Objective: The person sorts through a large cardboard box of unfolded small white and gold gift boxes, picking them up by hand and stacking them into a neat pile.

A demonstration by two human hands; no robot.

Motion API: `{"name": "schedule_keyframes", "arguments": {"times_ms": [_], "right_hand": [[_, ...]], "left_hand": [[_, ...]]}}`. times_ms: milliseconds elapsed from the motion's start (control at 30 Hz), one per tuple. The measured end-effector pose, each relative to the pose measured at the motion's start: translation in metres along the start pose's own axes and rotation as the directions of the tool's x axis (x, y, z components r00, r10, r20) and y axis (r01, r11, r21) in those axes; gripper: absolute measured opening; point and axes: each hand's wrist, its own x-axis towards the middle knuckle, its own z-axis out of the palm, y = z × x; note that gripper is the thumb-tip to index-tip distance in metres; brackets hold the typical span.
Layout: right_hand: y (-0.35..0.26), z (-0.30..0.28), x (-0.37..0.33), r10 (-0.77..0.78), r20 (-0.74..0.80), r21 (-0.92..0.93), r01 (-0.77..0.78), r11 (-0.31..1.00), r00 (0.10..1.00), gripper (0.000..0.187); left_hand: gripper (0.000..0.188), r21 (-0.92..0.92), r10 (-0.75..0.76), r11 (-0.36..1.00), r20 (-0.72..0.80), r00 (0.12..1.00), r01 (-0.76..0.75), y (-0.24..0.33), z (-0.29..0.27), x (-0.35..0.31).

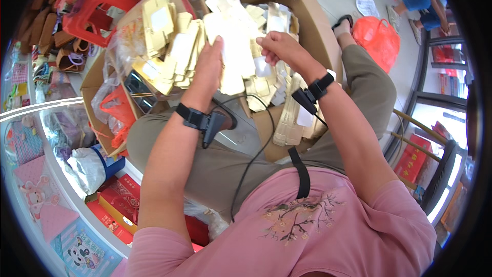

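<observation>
A pale yellow flattened carton (229,46), washed out by bright light, stands in front of me above a cardboard box. My left hand (209,66) grips its left edge, with the thumb on the near face. To the right of that carton, my right hand (285,50) is closed with bent fingers. A small white paper piece (262,66) shows just below its fingertips; whether they pinch it I cannot tell. Many similar flattened cartons (185,51) are stacked to the left, and more cartons (261,92) lie in the large cardboard box (320,31).
A dark phone (139,92) rests by the left stack. Red stools (100,7) and a glass display case (31,123) stand at left. An orange plastic bag (376,41) lies on the floor at right, near another person's legs (417,0). A black cable (259,149) hangs between my forearms.
</observation>
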Motion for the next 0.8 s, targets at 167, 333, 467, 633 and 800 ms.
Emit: {"name": "schedule_keyframes", "arguments": {"times_ms": [167, 333, 467, 633, 800], "right_hand": [[0.046, -0.025, 0.030, 0.165, -0.179, -0.438, -0.228, 0.870, 0.970, 0.035], [0.080, -0.020, 0.038, 0.249, -0.153, -0.609, -0.289, 0.739, 0.956, 0.046], [0.104, -0.018, 0.042, -0.041, -0.185, -0.790, -0.124, 0.601, 0.982, 0.038], [0.098, -0.022, 0.045, 0.257, -0.178, -0.664, -0.308, 0.681, 0.950, 0.032], [0.083, -0.026, 0.036, 0.221, -0.125, -0.553, -0.253, 0.794, 0.967, 0.024]], "left_hand": [[0.037, -0.048, 0.031, 0.998, -0.025, 0.999, -0.032, 0.012, -0.006, 0.004], [0.029, -0.093, 0.009, 0.996, -0.039, 0.999, -0.013, 0.009, 0.003, -0.002], [0.023, -0.077, 0.012, 0.997, -0.044, 0.999, -0.015, 0.009, 0.008, -0.003], [0.040, 0.021, 0.003, 1.000, -0.026, 1.000, -0.002, 0.007, -0.001, 0.000], [0.040, 0.003, -0.011, 1.000, -0.034, 0.999, 0.011, 0.009, 0.005, -0.001]]}}
